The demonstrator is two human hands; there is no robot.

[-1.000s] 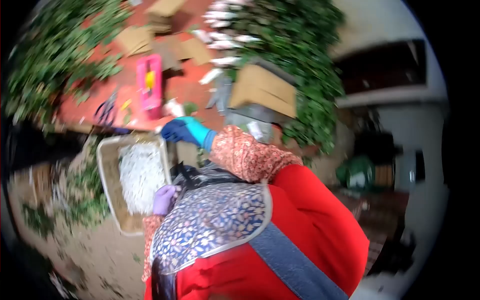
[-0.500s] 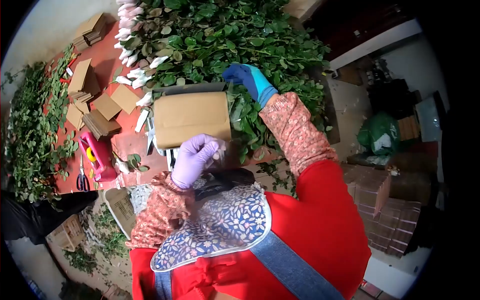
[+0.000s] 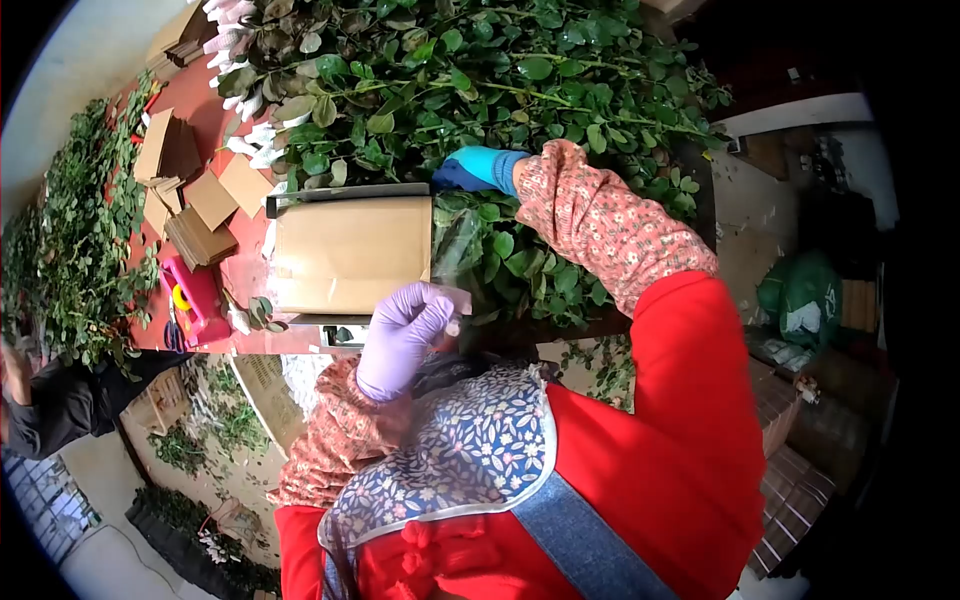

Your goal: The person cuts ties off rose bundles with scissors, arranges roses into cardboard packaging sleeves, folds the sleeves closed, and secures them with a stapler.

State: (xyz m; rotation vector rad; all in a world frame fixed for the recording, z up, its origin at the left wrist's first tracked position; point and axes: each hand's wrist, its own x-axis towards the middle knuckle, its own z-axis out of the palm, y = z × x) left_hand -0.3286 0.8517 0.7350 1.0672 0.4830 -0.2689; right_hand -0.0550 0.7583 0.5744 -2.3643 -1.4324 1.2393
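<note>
Left hand [image 3: 405, 340], nearly closed, seems to pinch clear film [image 3: 458, 300]; right hand [image 3: 472, 168] is at leaves [image 3: 500, 240] by the box's [image 3: 353, 250] far right corner, grip hidden. The box lies ahead and left of the left hand, longer side crosswise over the surface [image 3: 205, 108]

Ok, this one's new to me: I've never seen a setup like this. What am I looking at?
There's no machine here: one camera, worn on the head, looks forward and down at the wearer's own work. The purple-gloved left hand pinches a clear piece, perhaps thin plastic. The blue-gloved right hand is among leafy stems; whether it grips any is hidden. The red table also bears a large cardboard panel, smaller cardboard pieces, a pink tape dispenser and scissors.
</note>
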